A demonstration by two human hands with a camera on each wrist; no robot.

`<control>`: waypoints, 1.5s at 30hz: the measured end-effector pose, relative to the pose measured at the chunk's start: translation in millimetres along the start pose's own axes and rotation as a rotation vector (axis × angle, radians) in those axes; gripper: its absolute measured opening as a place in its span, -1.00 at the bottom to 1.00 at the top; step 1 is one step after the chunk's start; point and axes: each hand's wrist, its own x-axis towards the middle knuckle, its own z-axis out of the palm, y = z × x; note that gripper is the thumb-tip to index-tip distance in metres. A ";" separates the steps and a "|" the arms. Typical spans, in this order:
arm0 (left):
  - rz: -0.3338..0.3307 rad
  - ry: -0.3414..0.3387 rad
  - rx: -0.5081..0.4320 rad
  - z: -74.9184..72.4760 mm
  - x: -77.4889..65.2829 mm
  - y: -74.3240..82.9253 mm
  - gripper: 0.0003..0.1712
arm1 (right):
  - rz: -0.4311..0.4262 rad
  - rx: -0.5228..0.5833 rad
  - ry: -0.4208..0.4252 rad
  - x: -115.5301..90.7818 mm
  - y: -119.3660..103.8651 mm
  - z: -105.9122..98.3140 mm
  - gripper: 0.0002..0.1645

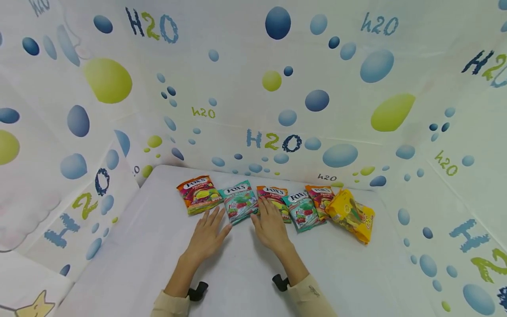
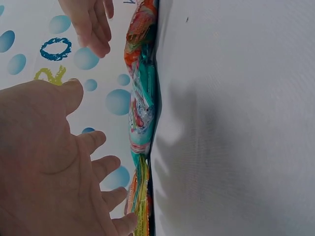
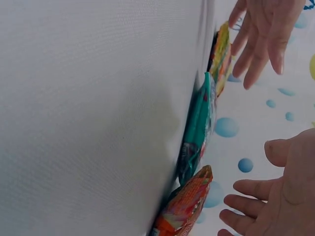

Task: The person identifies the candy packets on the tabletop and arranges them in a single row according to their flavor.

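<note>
Several candy bags lie in a row across the white table. My left hand (image 1: 207,235), fingers spread, is held over the table just in front of a red-and-orange Fox's fruit candy bag (image 1: 199,193) and a teal Fox's bag (image 1: 239,200). My right hand (image 1: 271,226) reaches with extended fingers over the lower left part of a second red-and-orange bag (image 1: 273,192), partly hiding it. In the left wrist view the left palm (image 2: 49,162) shows nothing held. The right palm (image 3: 290,196) is bare too in the right wrist view.
Right of my hands are another teal bag (image 1: 303,211), a third red-and-orange bag (image 1: 318,196) and a yellow bag (image 1: 352,215), overlapping at their edges. Behind the row rises a white backdrop (image 1: 237,88) with blue and green drops; similar sheets stand on both sides.
</note>
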 end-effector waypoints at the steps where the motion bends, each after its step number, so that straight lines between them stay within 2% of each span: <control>1: 0.000 -0.001 -0.005 0.1 1.2 -0.2 -0.14 | 0.002 0.004 -0.002 1.2 -0.5 0.4 -0.29; 8: -0.007 -0.029 -0.009 0.1 8.0 -2.5 -0.12 | 0.008 -0.018 -0.015 10.2 0.2 8.0 -0.29; 15: 0.022 -0.006 -0.060 4.5 12.2 -8.1 -0.12 | 0.001 -0.022 -0.022 17.8 -0.3 14.4 -0.32; 19: 0.020 -0.023 -0.070 8.1 15.2 -10.7 -0.08 | 0.008 -0.039 -0.033 23.1 -0.6 18.2 -0.33; 22: 0.015 -0.035 -0.081 8.6 16.7 -9.7 -0.09 | 0.010 -0.056 -0.040 27.8 -0.6 21.0 -0.34; 29: 0.020 -0.008 -0.141 7.1 19.2 -2.0 -0.16 | 0.025 -0.104 -0.074 37.8 -1.0 27.9 -0.36; 39: -0.024 -0.023 -0.189 12.6 25.6 -1.8 -0.17 | 0.053 -0.198 -0.109 49.6 1.5 37.4 -0.36; 45: -0.015 -0.011 -0.215 15.7 28.5 -2.5 -0.17 | 0.084 -0.225 -0.132 53.3 0.4 41.1 -0.34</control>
